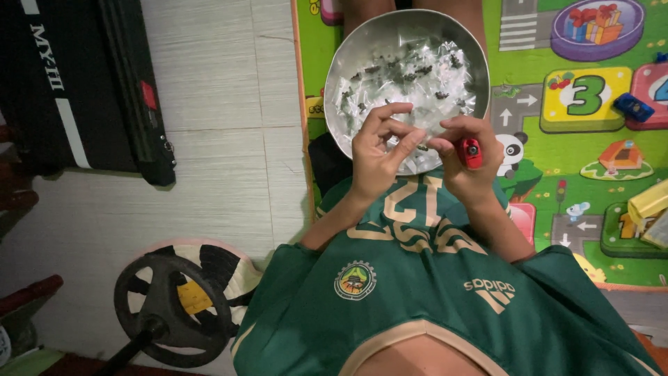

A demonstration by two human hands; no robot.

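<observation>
**Small packets worked over a metal bowl**

Seen from above, seated on the floor, green jersey (pixel 431 306) filling the lower frame. Left hand (pixel 379 150) raised over the near rim of the round metal bowl (pixel 341 63), fingers curled narrow, thumb and fingertips pinched on a small clear packet (pixel 417 147) with a dark bit in it. Right hand (pixel 470 150) just beside, closed around a red lighter (pixel 472 152), its forefinger and thumb meeting the same packet from the other side. Both hands touching at the packet, right above the bowl's near edge.

Progress, judged from the bowl alone: a heap of clear plastic packets (pixel 410 73) covering most of the bottom, many with dark specks inside. Impossible to tell finished ones from unfinished ones at this size, so the share done stays unclear; one packet in hand, plenty lying in the heap.

Printed surfaces around: a bright green play mat (pixel 598 174) under the bowl and to the right, with a yellow number tile (pixel 584 97), grey road strips with white arrows, a panda figure (pixel 513 150), a purple oval with gift boxes (pixel 597 24). A blue toy car (pixel 633 106) on the mat. On the jersey, a round crest and pale numerals. To the left, pale floor tiles (pixel 223 90), a black case (pixel 76 76) with a white stripe and a red tag, and a black wheel-shaped object (pixel 170 306) lower down.
</observation>
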